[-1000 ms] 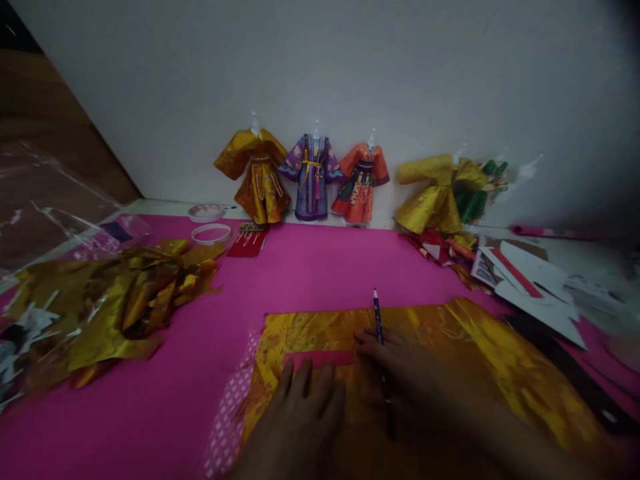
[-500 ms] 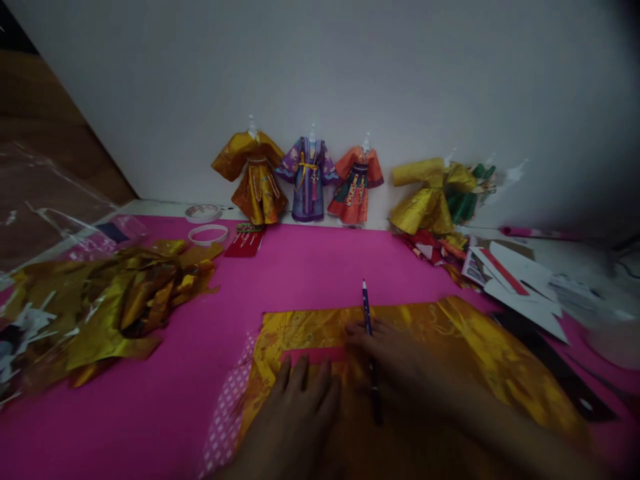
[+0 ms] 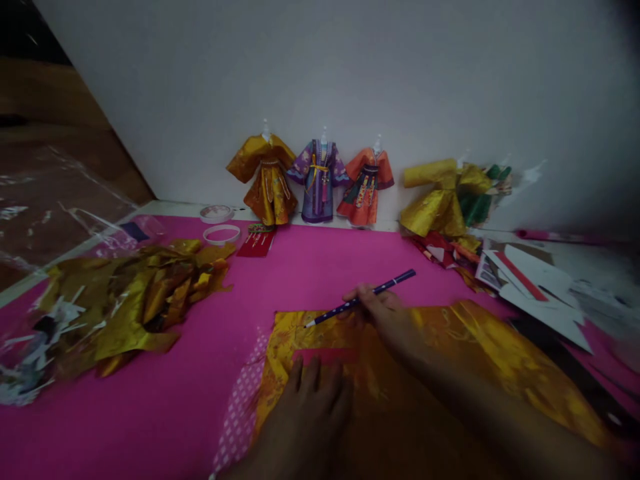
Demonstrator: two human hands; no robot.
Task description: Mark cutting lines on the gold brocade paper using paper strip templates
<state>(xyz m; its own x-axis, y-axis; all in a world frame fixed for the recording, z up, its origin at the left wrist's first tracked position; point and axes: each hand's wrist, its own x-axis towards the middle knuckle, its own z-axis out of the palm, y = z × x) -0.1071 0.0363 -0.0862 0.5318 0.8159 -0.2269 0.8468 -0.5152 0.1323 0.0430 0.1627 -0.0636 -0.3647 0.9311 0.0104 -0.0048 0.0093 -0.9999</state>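
Note:
My left hand [image 3: 316, 400] lies flat, fingers spread, on a shiny gold patterned sheet [image 3: 430, 347]. Its fingertips rest at the lower edge of a flat pinkish-red strip [image 3: 330, 355] on that sheet. Above and to the right, my right hand [image 3: 383, 313] is closed around a dark blue pencil [image 3: 345, 307] with pale dots. The pencil slants down to the left, its white-tipped end close to the sheet's upper left part. Whether that end touches the sheet I cannot tell. A pink-and-white checked piece [image 3: 240, 407] shows along the sheet's left edge.
Gold scraps [image 3: 145, 293] and clear plastic lie at left on the pink mat [image 3: 310, 267]. Tape rings [image 3: 221, 234] and a red card [image 3: 256, 243] are behind. Small dressed figures [image 3: 320, 183] line the wall. White papers [image 3: 545, 300] and a dark flat piece [image 3: 565, 360] lie at right.
The pencil has swung from nearly upright to a leftward slant, its white-tipped end now pointing down at the sheet. My right hand has risen slightly; the left stays on the strip. The view has shifted a little.

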